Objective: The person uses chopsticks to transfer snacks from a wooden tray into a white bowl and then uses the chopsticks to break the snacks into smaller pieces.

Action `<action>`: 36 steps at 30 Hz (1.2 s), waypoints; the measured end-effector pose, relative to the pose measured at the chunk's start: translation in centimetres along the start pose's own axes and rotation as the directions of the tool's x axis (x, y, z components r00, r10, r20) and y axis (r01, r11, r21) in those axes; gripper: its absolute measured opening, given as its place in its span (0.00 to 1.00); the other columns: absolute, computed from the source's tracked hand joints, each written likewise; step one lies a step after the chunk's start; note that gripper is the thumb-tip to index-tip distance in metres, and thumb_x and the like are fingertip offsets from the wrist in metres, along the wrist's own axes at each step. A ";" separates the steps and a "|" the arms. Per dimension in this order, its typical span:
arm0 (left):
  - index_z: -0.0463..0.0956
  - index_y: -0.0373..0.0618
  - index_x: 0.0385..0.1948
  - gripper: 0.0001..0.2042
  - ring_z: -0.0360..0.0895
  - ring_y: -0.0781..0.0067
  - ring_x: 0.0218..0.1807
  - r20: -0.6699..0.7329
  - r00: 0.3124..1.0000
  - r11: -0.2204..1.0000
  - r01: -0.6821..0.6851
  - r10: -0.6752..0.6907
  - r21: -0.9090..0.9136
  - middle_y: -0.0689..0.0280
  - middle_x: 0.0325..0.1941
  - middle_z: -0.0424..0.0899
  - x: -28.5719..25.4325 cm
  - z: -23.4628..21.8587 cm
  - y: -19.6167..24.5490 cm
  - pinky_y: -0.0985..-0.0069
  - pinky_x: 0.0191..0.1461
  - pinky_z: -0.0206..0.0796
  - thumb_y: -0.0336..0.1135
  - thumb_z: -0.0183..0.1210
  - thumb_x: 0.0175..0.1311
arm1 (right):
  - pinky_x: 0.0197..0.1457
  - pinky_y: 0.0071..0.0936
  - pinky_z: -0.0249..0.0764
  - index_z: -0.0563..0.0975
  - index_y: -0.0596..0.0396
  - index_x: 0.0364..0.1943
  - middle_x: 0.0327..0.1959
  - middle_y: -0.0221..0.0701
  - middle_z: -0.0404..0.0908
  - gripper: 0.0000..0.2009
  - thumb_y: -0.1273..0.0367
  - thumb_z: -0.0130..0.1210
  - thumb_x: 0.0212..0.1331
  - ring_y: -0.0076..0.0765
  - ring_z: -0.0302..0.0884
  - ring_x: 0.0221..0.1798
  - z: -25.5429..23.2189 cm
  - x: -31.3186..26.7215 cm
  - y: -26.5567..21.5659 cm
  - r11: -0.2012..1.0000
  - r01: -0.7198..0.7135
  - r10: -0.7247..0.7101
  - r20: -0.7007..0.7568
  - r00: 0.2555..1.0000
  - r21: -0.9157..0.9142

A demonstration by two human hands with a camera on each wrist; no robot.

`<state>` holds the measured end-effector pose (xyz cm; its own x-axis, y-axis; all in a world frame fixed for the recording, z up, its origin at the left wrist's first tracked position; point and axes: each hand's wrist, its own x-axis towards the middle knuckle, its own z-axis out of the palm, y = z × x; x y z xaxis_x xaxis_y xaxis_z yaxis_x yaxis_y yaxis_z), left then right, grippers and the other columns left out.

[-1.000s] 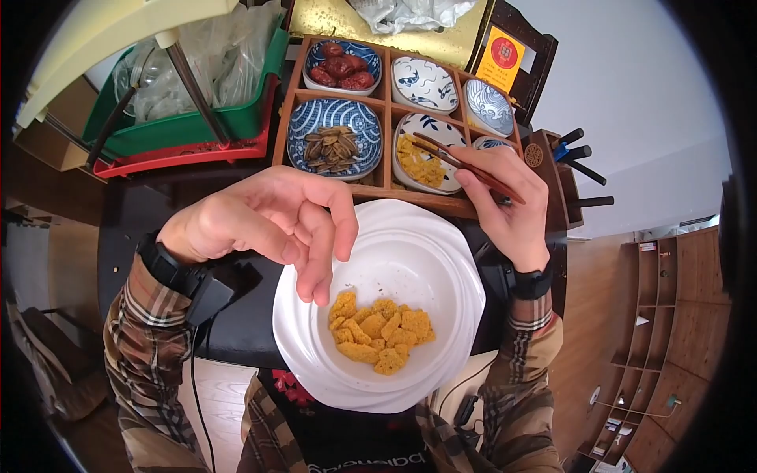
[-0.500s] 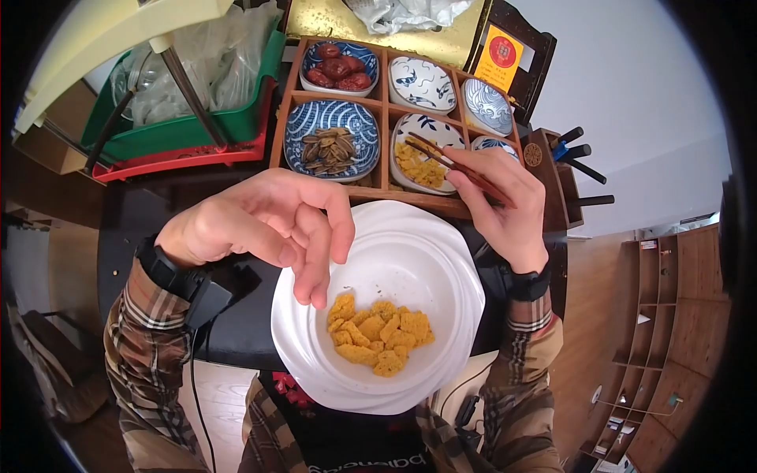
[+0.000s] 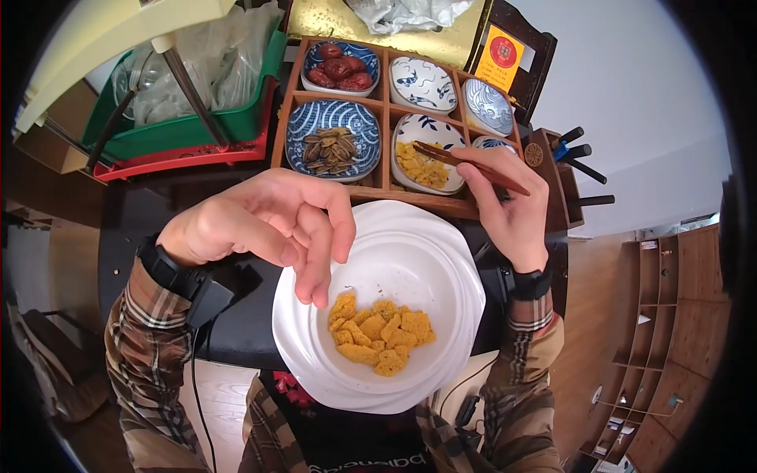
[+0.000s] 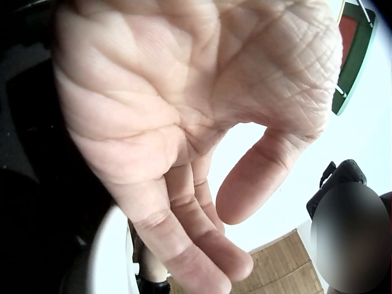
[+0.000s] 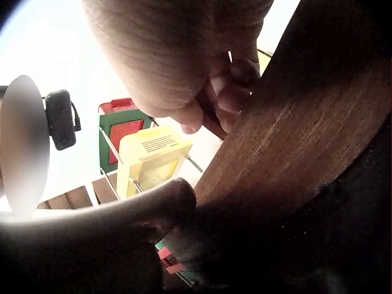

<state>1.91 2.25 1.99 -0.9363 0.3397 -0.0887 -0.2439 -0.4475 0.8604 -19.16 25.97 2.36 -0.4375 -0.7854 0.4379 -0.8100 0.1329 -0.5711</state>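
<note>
My right hand (image 3: 512, 209) grips brown wooden tweezers (image 3: 489, 169) between thumb and fingers. Their tips point left, over a small white bowl with blue leaves (image 3: 430, 126), and their prongs lie together. Yellow crumbly bits (image 3: 422, 169) fill the lower part of that bowl. Loosely curled and holding nothing, my left hand (image 3: 276, 217) hovers over the left rim of a big white bowl (image 3: 296, 347). Larger golden-yellow crunchy chunks (image 3: 378, 331) lie in the big bowl. In the left wrist view the palm and bent fingers (image 4: 162, 229) show without anything in them.
A wooden divided tray (image 3: 386, 150) holds the small bowls, including red dates (image 3: 341, 67) and striped seeds (image 3: 330, 150). A green and red basket (image 3: 189, 138) with plastic bags stands left. Black-handled tools (image 3: 579, 152) stick out at the right.
The tweezers' prongs were spread half a second ago and are now squeezed together over the yellow bits. My left hand and the big bowl have barely moved.
</note>
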 end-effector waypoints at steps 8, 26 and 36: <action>0.73 0.25 0.40 0.19 0.86 0.53 0.34 0.019 1.000 1.000 -0.005 0.005 -0.015 0.49 0.26 0.85 0.0 -0.3 -0.1 0.68 0.44 0.77 0.22 0.53 0.40 | 0.32 0.18 0.74 0.83 0.61 0.45 0.34 0.30 0.85 0.07 0.77 0.60 0.65 0.19 0.78 0.29 -0.3 -0.4 -0.2 0.953 -0.132 0.165 -0.103 0.981 0.272; 0.73 0.27 0.40 0.18 0.86 0.55 0.35 0.035 0.999 1.000 -0.003 0.003 -0.016 0.49 0.27 0.85 0.0 -0.3 -0.1 0.70 0.44 0.76 0.24 0.56 0.42 | 0.22 0.15 0.64 0.83 0.65 0.40 0.28 0.34 0.84 0.07 0.76 0.55 0.66 0.16 0.70 0.19 -2.0 -1.2 -1.9 0.691 -0.365 0.080 0.435 0.897 0.624; 0.73 0.26 0.40 0.18 0.86 0.54 0.34 0.042 0.999 1.000 -0.009 0.010 -0.016 0.49 0.27 0.85 0.1 -0.4 -0.3 0.69 0.45 0.77 0.23 0.55 0.42 | 0.23 0.17 0.64 0.84 0.64 0.41 0.28 0.31 0.83 0.07 0.76 0.57 0.66 0.17 0.71 0.20 -1.2 -1.1 -2.0 0.752 -0.370 0.039 0.524 0.851 0.545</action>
<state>1.77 2.06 1.56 -0.9272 0.3700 -0.0586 -0.2390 -0.4638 0.8531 -17.49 27.30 3.87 -0.1998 -0.9798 -0.0135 -0.2348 0.0612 -0.9701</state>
